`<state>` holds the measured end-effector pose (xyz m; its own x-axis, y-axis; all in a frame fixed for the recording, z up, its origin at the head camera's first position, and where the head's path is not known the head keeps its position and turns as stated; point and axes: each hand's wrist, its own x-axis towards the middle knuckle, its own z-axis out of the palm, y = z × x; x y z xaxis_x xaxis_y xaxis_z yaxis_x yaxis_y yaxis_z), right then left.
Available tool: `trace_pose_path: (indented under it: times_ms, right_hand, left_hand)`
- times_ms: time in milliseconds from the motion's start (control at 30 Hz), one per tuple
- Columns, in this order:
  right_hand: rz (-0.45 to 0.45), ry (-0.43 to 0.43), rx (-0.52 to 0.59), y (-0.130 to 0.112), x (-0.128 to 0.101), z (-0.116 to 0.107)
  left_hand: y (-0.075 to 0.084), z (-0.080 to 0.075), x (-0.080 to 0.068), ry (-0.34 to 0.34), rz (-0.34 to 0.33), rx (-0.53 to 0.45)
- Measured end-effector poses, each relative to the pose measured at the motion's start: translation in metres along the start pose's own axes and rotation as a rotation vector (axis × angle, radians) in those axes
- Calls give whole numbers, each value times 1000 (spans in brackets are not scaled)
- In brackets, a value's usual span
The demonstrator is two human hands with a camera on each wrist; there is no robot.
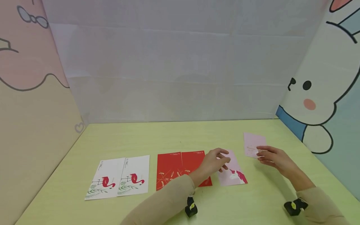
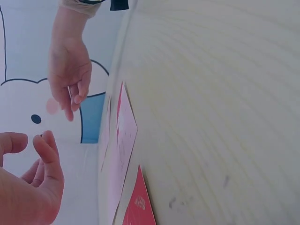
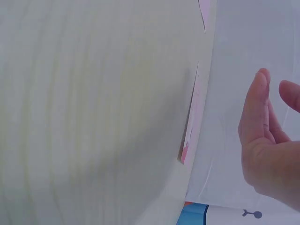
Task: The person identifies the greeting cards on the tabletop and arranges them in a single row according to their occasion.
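Now, left hand: my left hand point(image 1: 215, 161) hovers over the top edge of the unicorn envelope point(image 1: 234, 175), fingers loosely curled and holding nothing; whether a fingertip touches the paper I cannot tell from the head view.
Right hand: my right hand point(image 1: 271, 157) rests relaxed at the near edge of the plain pink envelope point(image 1: 253, 143), fingers fairly straight, gripping nothing.
Placement: the white flamingo envelopes point(image 1: 119, 179) lie side by side, then the red envelopes point(image 1: 180, 167), then the unicorn one, as matched pairs in a row on the tabletop point(image 1: 168, 137); the plain pink one sits apart, further back and to the right.
Left wrist view: shows both hands point(image 2: 70, 70) raised off the tabletop, and the pink sheets edge-on.
Right wrist view: shows my open palm point(image 3: 262, 140) clear of the surface, a gap the head view hides.
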<state>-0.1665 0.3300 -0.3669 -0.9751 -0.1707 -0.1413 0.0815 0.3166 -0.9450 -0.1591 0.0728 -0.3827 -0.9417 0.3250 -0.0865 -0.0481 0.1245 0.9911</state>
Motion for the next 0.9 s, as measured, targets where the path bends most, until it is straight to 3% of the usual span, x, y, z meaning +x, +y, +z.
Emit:
trace_pose_path:
  times_ms: [167,367,567,733,900]
  right_hand:
    - [37,93,124,8,3,-11]
    - [120,200,250,19,11,-32]
    - [276,221,159,24,17,-48]
    - [333,190,19,20,20,-55]
    - [369,171,-68,16,24,-57]
  left_hand:
    - [0,11,12,31,-23,-66]
    - [-1,22,28,64,-70,-20]
    - [1,35,44,85,-123,-10]
    - [1,45,55,119,-176,2]
    - [0,56,61,108,-222,33]
